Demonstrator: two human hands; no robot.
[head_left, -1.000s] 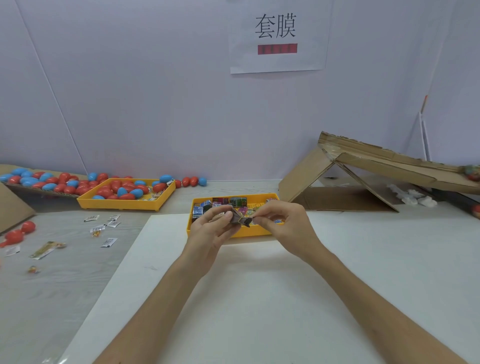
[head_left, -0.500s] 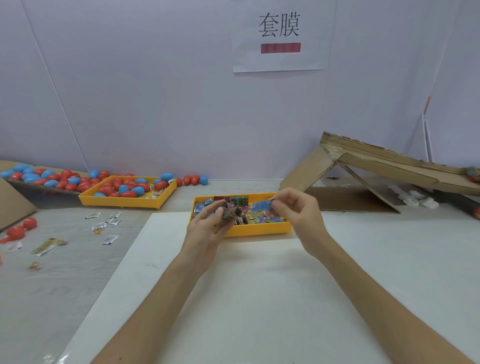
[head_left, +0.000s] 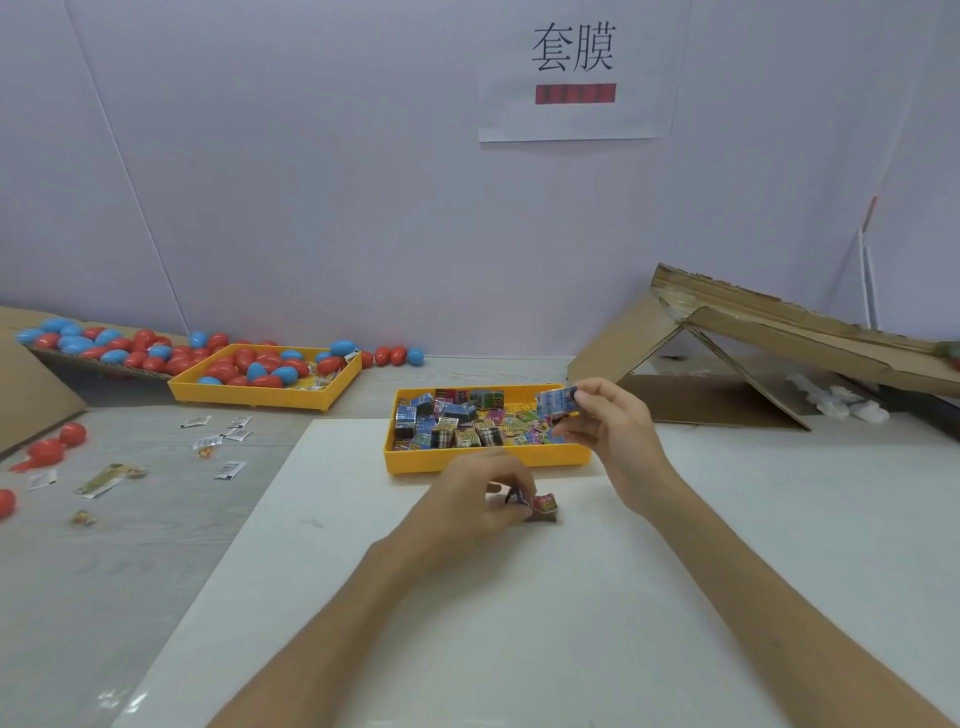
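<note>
Working beneath sign (head_left: 574, 78) reading "套膜"
Pinching blue wrapper (head_left: 555, 401) in right hand (head_left: 610, 428) above yellow tray (head_left: 488, 461); gripping small packet (head_left: 541, 505) in left hand (head_left: 480, 501), low on white surface (head_left: 467, 634).

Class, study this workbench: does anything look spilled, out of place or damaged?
Yes. Several egg capsules lie loose on the grey table beyond their yellow tray, and small sachets are scattered across it at left. The cardboard ramp has a torn, ragged upper edge.
</note>
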